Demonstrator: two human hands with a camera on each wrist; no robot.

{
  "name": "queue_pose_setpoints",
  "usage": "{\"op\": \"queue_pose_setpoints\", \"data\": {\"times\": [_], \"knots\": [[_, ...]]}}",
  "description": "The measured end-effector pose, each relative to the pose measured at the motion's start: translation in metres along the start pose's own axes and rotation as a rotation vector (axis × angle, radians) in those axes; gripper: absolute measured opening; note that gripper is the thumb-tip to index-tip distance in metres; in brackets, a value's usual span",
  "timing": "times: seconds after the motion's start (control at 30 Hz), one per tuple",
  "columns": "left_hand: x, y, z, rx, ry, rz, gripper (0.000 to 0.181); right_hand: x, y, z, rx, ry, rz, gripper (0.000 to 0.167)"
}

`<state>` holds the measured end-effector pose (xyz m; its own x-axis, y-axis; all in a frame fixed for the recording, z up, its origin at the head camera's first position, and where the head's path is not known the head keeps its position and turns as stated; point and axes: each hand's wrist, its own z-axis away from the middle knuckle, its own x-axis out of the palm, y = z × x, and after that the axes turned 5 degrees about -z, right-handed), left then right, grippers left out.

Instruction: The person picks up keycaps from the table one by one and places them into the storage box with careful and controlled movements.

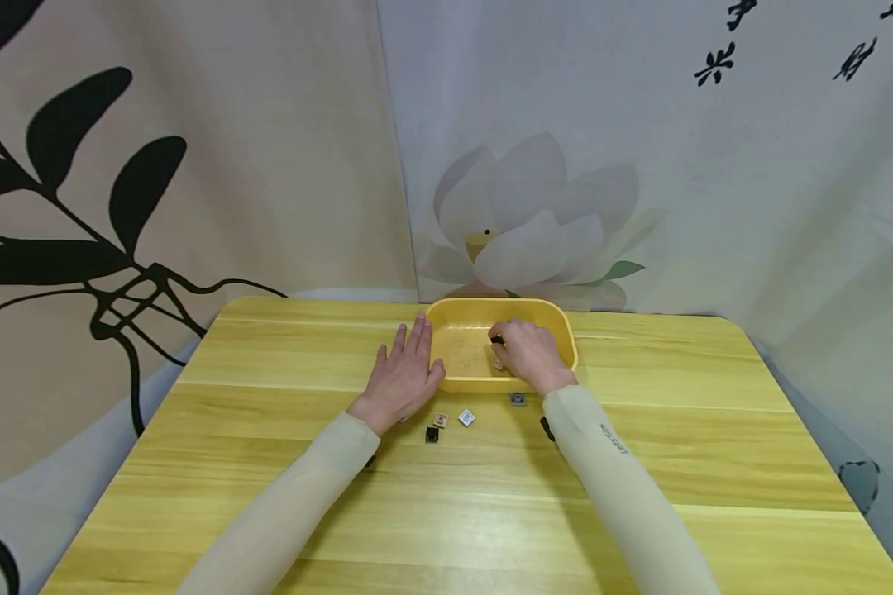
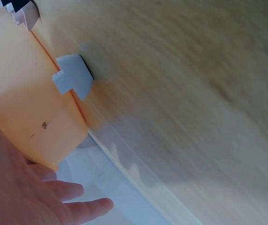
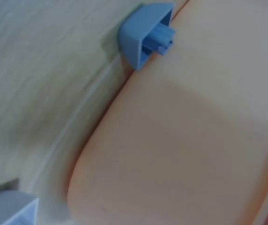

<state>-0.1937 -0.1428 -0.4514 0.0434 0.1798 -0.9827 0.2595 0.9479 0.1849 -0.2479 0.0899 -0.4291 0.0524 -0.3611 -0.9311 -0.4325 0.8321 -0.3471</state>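
Note:
A yellow tray [image 1: 461, 385] stands at the table's far side. My left hand [image 1: 402, 376] lies at its left end with straight, slightly spread fingers touching the rim; in the left wrist view this hand [image 2: 26, 192] is beside the orange-looking tray [image 2: 35, 112]. Over the tray's right part, my right hand [image 1: 532, 351] pinches a small black keycap [image 1: 497, 340] between its fingertips. Just below it, a pale keycap [image 1: 499, 364] is in the tray. The right wrist view does not clearly show the right hand's fingers.
In front of the tray lie a grey keycap [image 1: 518, 399], a white one [image 1: 466, 418], a beige one [image 1: 441, 420] and a black one [image 1: 432, 435]. Another black piece [image 1: 546, 429] is beside the right sleeve. A patterned curtain [image 1: 305, 149] hangs behind the table.

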Motion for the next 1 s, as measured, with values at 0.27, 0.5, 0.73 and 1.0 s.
{"op": "queue_pose_setpoints", "data": {"times": [0.27, 0.5, 0.73, 1.0], "knots": [[0.002, 0.001, 0.0, 0.014, 0.009, 0.0, 0.072, -0.005, 0.002, 0.004, 0.022, -0.05, -0.004, 0.034], [0.001, -0.001, 0.0, 0.009, 0.01, 0.024, 0.071, -0.022, 0.0, 0.024, -0.021, 0.03, -0.013, 0.042], [0.003, -0.002, -0.001, 0.013, 0.012, 0.026, 0.071, -0.033, 0.006, 0.05, -0.081, 0.148, 0.048, 0.049], [0.002, -0.002, -0.001, 0.011, 0.02, 0.027, 0.07, -0.04, 0.009, 0.086, -0.052, 0.161, 0.073, 0.065]]}}
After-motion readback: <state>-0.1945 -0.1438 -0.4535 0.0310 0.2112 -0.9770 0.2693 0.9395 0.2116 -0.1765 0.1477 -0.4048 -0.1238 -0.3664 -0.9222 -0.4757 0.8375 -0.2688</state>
